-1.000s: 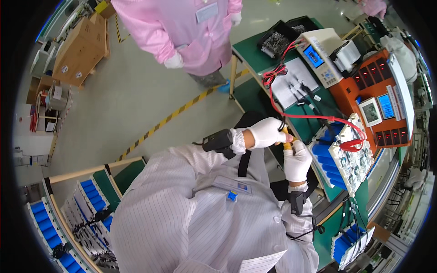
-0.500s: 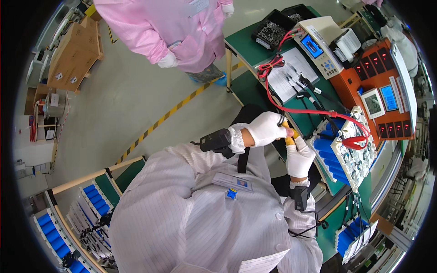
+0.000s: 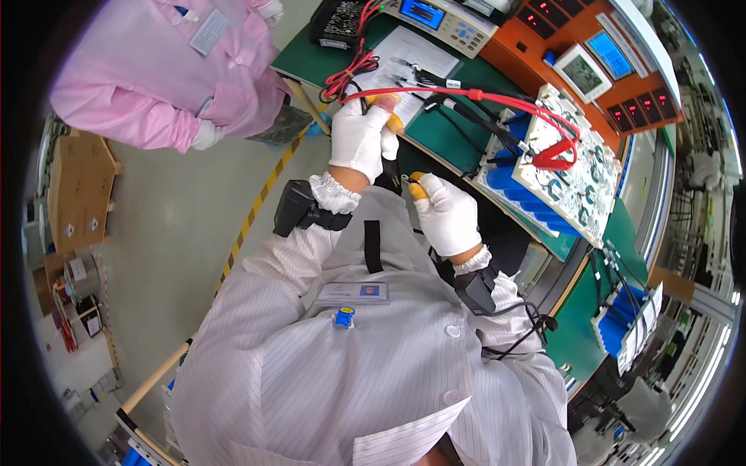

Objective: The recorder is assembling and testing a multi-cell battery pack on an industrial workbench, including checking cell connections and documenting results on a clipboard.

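My left hand (image 3: 360, 144), in a white glove with bare or yellow fingertips, is closed around a thin black test lead (image 3: 359, 92), beneath a red test lead (image 3: 435, 92). What its fingers cover is hidden. Lower and to the right, my right hand (image 3: 447, 213) is closed in a pinch; a small metallic tip shows at its fingertips, too small to name. The red lead runs to a red clip (image 3: 553, 158) on top of a battery pack (image 3: 597, 167) with blue cells in a white holder, right of both hands.
A bench meter (image 3: 447, 23) and an orange panel (image 3: 528, 50) with red displays stand at the back of the green table (image 3: 443, 132). Paper (image 3: 416, 50) and black probe cables lie before them. A person in pink (image 3: 148, 78) stands left. Another blue-celled pack (image 3: 625, 318) sits right.
My hands have come apart: the left has risen away toward the red lead, the right stays lower, still pinched. The whole view has shifted, bringing the bench leftward and upward.
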### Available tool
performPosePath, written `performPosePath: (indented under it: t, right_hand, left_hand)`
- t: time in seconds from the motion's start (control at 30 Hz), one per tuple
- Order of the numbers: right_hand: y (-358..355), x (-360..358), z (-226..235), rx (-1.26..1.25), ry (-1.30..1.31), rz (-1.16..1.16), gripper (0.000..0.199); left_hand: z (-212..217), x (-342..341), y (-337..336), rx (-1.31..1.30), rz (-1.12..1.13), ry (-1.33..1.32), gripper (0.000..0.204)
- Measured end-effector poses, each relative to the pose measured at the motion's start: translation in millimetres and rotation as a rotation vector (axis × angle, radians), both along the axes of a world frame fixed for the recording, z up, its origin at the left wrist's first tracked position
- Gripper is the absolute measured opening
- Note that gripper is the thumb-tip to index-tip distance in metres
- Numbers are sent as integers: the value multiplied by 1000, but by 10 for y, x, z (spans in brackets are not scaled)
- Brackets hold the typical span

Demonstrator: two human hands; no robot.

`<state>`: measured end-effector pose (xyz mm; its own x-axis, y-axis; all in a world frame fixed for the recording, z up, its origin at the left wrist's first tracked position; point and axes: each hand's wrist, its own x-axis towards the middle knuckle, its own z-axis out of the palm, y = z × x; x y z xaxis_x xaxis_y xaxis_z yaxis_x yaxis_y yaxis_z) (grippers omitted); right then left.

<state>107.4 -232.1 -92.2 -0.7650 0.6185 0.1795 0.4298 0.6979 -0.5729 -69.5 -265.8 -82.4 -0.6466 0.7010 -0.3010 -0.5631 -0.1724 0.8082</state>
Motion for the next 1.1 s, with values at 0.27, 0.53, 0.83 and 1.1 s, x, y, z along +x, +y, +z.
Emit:
performPosePath:
  t: [0.27,0.53,0.83,1.1]
  right_hand:
    - [49,49,37,68,-62,70,17]
    - [53,25,-71,63,-42,105,19]
    - [28,60,-83,-4,-19,77,10]
    - [28,80,-69,-35,-56,62,16]
  left_hand:
    - [-58,2,62,1,-2,40,30]
    - [-84,22,64,35,6,-17,23]
    - [-162,115,48,-28,71,-305,19]
    - [-241,-64,95,16,0,-291,22]
